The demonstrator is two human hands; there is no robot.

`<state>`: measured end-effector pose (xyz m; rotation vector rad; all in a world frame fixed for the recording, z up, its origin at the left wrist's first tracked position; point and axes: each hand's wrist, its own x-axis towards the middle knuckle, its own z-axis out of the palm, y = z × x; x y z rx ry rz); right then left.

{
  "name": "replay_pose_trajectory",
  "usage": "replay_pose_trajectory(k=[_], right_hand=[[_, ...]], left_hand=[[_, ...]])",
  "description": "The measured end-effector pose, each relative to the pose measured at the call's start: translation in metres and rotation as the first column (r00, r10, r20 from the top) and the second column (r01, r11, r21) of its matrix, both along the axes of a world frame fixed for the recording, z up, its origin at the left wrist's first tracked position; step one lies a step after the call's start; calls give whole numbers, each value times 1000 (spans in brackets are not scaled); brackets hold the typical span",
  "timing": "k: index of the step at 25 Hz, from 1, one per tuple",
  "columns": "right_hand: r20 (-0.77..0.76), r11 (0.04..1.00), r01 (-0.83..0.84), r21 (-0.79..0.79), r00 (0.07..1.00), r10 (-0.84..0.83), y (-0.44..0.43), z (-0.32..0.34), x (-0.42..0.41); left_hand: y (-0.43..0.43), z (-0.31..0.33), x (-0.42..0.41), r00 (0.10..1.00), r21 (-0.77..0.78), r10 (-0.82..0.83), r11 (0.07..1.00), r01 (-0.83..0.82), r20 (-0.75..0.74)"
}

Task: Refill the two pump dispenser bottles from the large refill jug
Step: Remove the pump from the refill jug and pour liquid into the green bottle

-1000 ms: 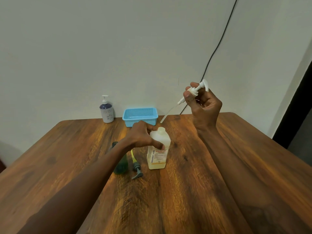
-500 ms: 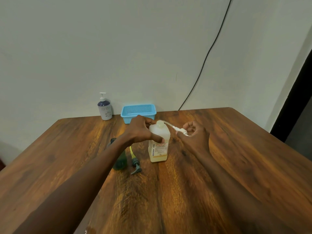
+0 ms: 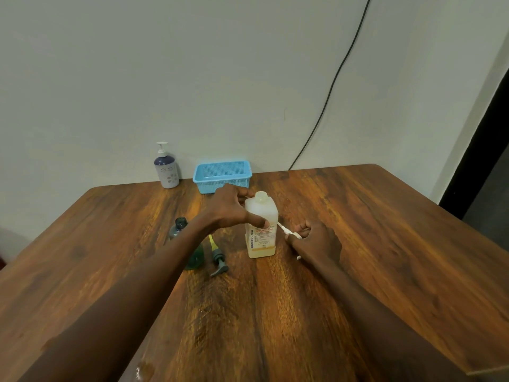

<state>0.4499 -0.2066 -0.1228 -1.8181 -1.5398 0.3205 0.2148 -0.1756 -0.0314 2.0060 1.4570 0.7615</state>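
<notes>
Bottle (image 3: 261, 224) stood open under my left hand (image 3: 231, 208), which gripped its shoulder; my right hand (image 3: 314, 239) had lowered the pump (image 3: 287, 231) from above to table level beside it, still clutching it, so 1 neck was ready for pouring.

A small blue perforated plastic basket (image 3: 222, 176) sits at the far edge of the brown wooden tabletop (image 3: 358, 244), against the pale wall (image 3: 192, 78), where a thin black cable (image 3: 330, 86) hangs.

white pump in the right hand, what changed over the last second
The right hand brought the white pump down from head height to the table, beside the translucent bottle, still gripping it. The left hand stayed on that bottle. The green bottle, grey pump, blue basket and far dispenser kept their places.
</notes>
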Motion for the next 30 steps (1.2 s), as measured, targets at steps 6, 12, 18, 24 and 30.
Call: replay_pose_trajectory(k=[6, 12, 18, 24, 30], right_hand=[[11, 998, -35, -43, 999, 36, 0, 1, 0], [-322, 953, -251, 171, 900, 294, -4, 18, -11], [-459, 834, -514, 202, 703, 544, -6, 32, -30], [-561, 816, -538, 211, 617, 551, -1, 25, -43], [-556, 828, -534, 168, 642, 527, 9, 26, -50]], left_hand=[[-4, 10, -3, 991, -44, -81, 996, 77, -103], [-30, 33, -18, 995, 46, -9, 999, 13, -95], [-78, 51, -78, 958, 71, 144, 989, -130, -246], [-85, 1, -121, 986, -67, 137, 987, -144, -95], [-79, -34, -127, 972, -49, 232, 972, -230, 38]])
